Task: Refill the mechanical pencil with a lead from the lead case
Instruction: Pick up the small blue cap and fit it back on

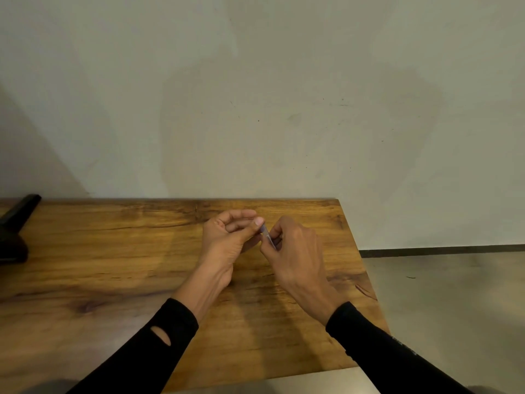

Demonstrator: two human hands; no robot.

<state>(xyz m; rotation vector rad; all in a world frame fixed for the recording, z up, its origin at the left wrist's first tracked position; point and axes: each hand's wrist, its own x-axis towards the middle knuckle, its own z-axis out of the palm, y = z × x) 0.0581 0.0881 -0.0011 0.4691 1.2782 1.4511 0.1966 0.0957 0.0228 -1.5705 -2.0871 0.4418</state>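
Above the wooden table (pixel 119 251), my two hands meet around a slim, bluish translucent piece (pixel 268 236) that looks like the lead case. Most of it is hidden by fingers, so I cannot tell for sure. My left hand (pixel 227 243) pinches its upper end between thumb and forefinger. My right hand (pixel 297 260) grips its lower part with thumb and fingers. No separate pencil or loose lead shows anywhere on the table.
A black object (pixel 14 223) lies at the table's far left edge. A pale wall rises right behind the table. The table's right edge (pixel 366 268) runs close to my right hand, with grey floor (pixel 443 302) beyond it.
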